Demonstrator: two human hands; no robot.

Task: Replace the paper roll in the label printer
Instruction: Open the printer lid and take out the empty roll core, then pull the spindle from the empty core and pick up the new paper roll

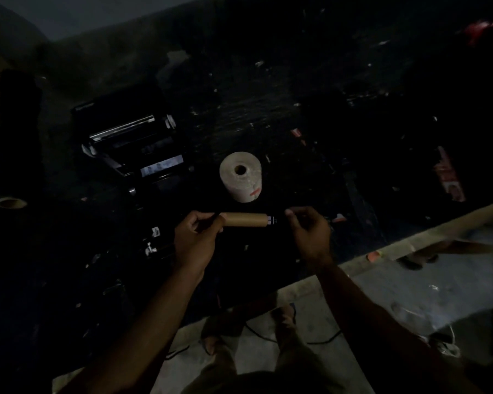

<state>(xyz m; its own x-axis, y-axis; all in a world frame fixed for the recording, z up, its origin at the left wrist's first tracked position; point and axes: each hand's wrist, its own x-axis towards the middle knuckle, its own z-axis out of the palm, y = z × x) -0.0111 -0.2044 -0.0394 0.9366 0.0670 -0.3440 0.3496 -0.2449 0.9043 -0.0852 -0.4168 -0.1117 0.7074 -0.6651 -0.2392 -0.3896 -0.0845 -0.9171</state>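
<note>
cardboard core point(244, 219) gripped in left hand point(194, 240), right hand point(310, 233) loose beside its end, paper roll point(241, 176) just behind

The room is very dim. A wide black desk point(310, 115) fills most of the view, its top scuffed and flecked with pale scraps and bits of torn paper. A pale wooden edge strip point(410, 237) runs along its near side, catching what little light there is. Below it lies a grey concrete floor point(382, 294), dusty, with a dark cable point(319, 341) trailing across it. Behind the desk, at the upper left, stands a dull grey wall point(97, 12).
</note>
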